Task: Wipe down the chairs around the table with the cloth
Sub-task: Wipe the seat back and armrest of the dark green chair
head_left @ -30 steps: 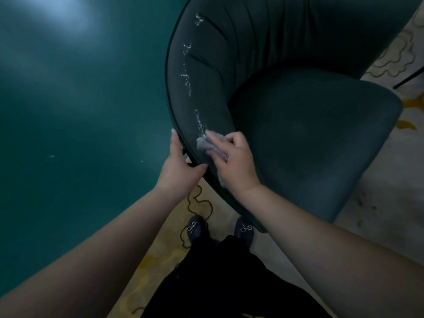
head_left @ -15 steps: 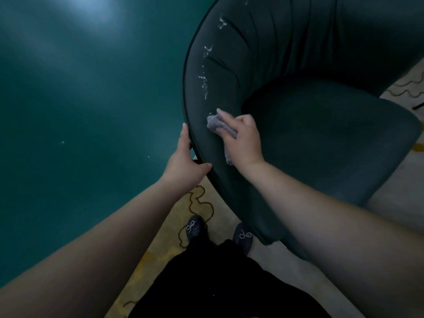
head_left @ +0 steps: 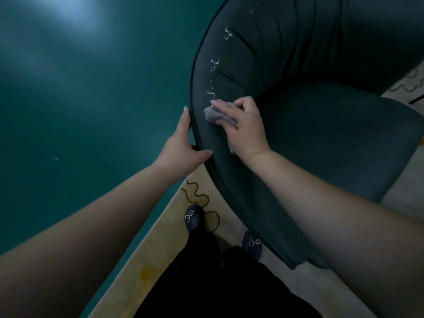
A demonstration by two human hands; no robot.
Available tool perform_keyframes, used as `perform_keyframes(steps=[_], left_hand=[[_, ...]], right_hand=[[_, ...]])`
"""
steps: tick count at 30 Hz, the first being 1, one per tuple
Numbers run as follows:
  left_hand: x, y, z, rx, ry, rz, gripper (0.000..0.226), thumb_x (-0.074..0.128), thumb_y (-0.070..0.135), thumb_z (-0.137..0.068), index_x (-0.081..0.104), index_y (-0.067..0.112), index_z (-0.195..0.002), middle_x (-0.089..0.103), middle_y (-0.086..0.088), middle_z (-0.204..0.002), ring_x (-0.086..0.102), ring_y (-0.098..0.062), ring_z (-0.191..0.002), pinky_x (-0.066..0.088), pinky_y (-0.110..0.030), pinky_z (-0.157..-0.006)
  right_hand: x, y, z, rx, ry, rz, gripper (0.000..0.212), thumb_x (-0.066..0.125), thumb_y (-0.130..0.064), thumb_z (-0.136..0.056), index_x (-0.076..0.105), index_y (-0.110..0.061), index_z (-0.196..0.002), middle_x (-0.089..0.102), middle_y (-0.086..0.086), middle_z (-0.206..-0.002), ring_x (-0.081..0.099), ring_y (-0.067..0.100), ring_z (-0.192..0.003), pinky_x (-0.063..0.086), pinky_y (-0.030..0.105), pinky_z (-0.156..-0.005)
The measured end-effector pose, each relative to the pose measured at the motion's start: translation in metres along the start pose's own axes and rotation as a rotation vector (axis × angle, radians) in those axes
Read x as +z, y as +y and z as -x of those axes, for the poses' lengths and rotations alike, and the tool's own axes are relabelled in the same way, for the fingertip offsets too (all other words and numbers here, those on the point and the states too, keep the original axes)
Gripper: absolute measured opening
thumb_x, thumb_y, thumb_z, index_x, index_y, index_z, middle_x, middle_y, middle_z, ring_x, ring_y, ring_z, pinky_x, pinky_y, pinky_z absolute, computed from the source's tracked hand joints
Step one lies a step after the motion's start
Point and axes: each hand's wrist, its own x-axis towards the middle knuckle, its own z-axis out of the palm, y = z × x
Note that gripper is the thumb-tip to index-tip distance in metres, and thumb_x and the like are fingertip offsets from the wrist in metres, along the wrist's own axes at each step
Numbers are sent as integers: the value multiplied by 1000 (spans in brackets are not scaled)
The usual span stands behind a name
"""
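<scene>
A dark green upholstered chair (head_left: 321,138) with a curved back fills the upper right. A line of white specks (head_left: 213,65) runs up the inner side of its backrest. My right hand (head_left: 245,127) grips a bunched grey cloth (head_left: 214,115) and presses it on the backrest just below the lowest specks. My left hand (head_left: 181,148) holds the chair's outer rim, fingers behind it and thumb over the edge.
A glossy dark green tabletop (head_left: 80,111) spreads across the left, close to the chair's back. Below lies a beige carpet (head_left: 160,244) with a brown squiggle pattern, where my two dark shoes (head_left: 193,218) stand next to the chair.
My right hand has slid the cloth up along the backrest, over the lowest specks. My left hand has kept its hold on the rim. The view has shifted a little.
</scene>
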Motion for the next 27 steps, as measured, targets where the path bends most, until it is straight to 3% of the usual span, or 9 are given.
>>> perform_keyframes(steps=[3, 6, 10, 13, 16, 19, 23, 25, 27], left_hand=[[-10, 2, -13, 15, -65, 3, 116, 79, 21, -75, -7, 39, -151, 33, 19, -146, 66, -10, -95, 52, -31, -88], [-15, 0, -19, 38, -133, -2, 120, 80, 20, -75, -11, 40, -150, 34, 20, -139, 66, -14, -97, 53, -37, -90], [-13, -3, -22, 60, -140, 10, 120, 80, 22, -75, -14, 40, -149, 35, 18, -144, 66, -15, -98, 53, -37, -90], [-15, -7, -25, 79, -144, 7, 120, 79, 25, -75, -14, 39, -149, 33, 23, -136, 65, -14, -98, 52, -37, -91], [-18, -7, -33, 95, -157, 29, 117, 78, 24, -76, -13, 37, -150, 35, 23, -131, 62, -14, -106, 49, -36, -96], [-26, -3, -47, 109, -171, 61, 115, 77, 24, -77, -11, 34, -151, 34, 14, -148, 55, -15, -119, 46, -36, -100], [-34, 2, -64, 134, -164, 42, 114, 78, 23, -77, -7, 30, -152, 35, 7, -151, 51, -11, -120, 44, -30, -99], [-36, 4, -72, 137, -165, 30, 114, 78, 23, -77, -8, 30, -152, 31, 5, -153, 53, -16, -121, 46, -36, -100], [-38, 4, -76, 141, -175, 33, 115, 78, 22, -77, -8, 31, -152, 30, 6, -154, 49, -11, -123, 45, -33, -100]], right_hand=[[-2, 1, 37, 14, 0, -38, 46, 65, 4, -83, 63, -20, -122, 42, 4, -101, 49, 10, -95, 36, 7, -92], [-3, -2, 58, 1, -6, -16, 43, 67, 2, -82, 65, -21, -119, 45, 8, -102, 51, 19, -98, 43, 20, -93], [7, -9, -1, -17, 38, 90, 41, 67, 0, -82, 66, -19, -119, 47, 15, -100, 50, 28, -98, 46, 33, -92], [17, -12, -24, 61, 103, 11, 39, 67, -3, -84, 66, -20, -119, 44, 10, -102, 49, 21, -100, 43, 22, -96], [15, -11, 8, 58, 112, -15, 40, 65, -1, -85, 65, -21, -120, 41, 1, -101, 46, 3, -93, 39, 8, -88], [12, -15, 36, 65, 126, -14, 42, 66, 1, -84, 64, -23, -119, 42, 2, -101, 48, 7, -92, 40, 6, -83], [16, -21, -8, 71, 98, 68, 40, 67, -1, -83, 66, -20, -118, 44, 10, -101, 48, 19, -98, 42, 19, -93], [18, -23, -42, 117, 110, 27, 38, 66, -3, -84, 67, -20, -118, 42, 5, -101, 46, 12, -97, 37, 10, -94], [20, -24, -59, 141, 119, -28, 39, 66, -3, -85, 66, -21, -119, 39, -1, -98, 44, 0, -91, 32, 2, -90]])
